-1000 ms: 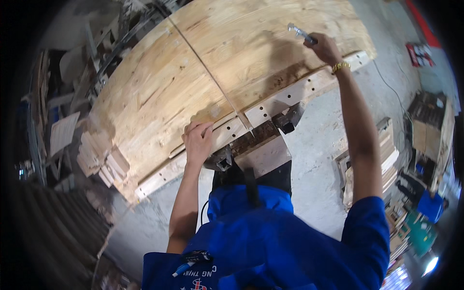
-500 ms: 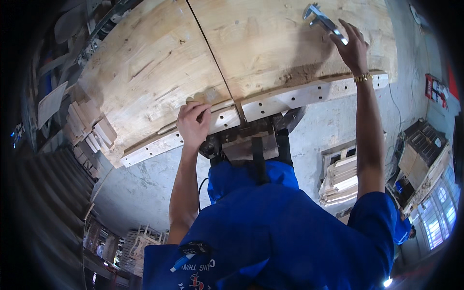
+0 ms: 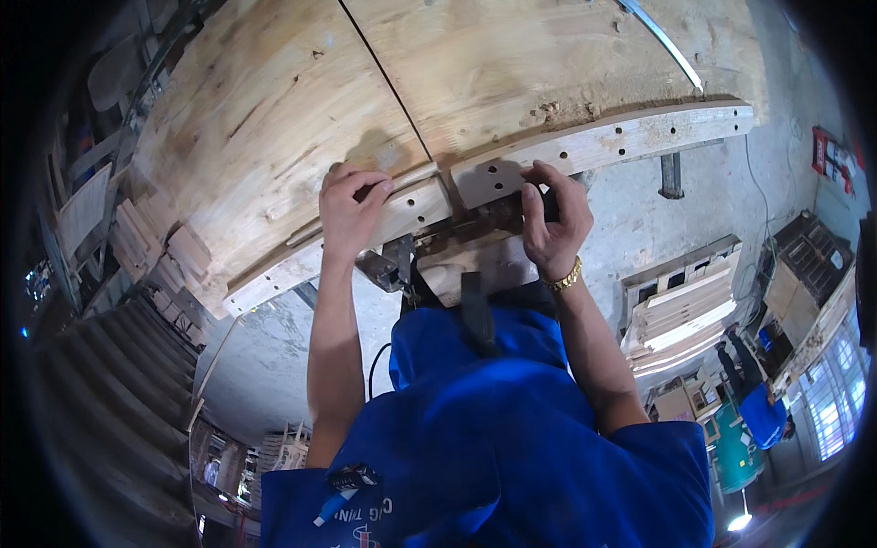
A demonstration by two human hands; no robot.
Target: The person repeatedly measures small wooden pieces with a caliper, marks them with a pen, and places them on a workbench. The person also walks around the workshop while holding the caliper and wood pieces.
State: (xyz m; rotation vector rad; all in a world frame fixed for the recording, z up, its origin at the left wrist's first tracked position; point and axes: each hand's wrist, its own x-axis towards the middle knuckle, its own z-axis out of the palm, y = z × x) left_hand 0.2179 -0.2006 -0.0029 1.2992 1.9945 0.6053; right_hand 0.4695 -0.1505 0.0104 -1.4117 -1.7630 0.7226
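My left hand is closed, thumb and fingertips pinched on a thin wooden strip. This strip lies along the near edge of the plywood benchtop, above a pale drilled rail. My right hand, with a gold-coloured band at the wrist, is beside a second drilled rail. Its thumb and fingers are apart and curved, and nothing shows between them. On the far right of the benchtop rests a metal caliper; its upper end runs out of the picture.
A dark slot divides the benchtop. Dark metal vise parts sit under the edge, close to my body. Wood offcuts are piled at the left. At right, stacked boards stand on the floor, with a person in blue beyond.
My right hand has let go of the caliper and moved down and left to the bench's near edge. The left hand stays at the wooden strip. The view has shifted slightly.
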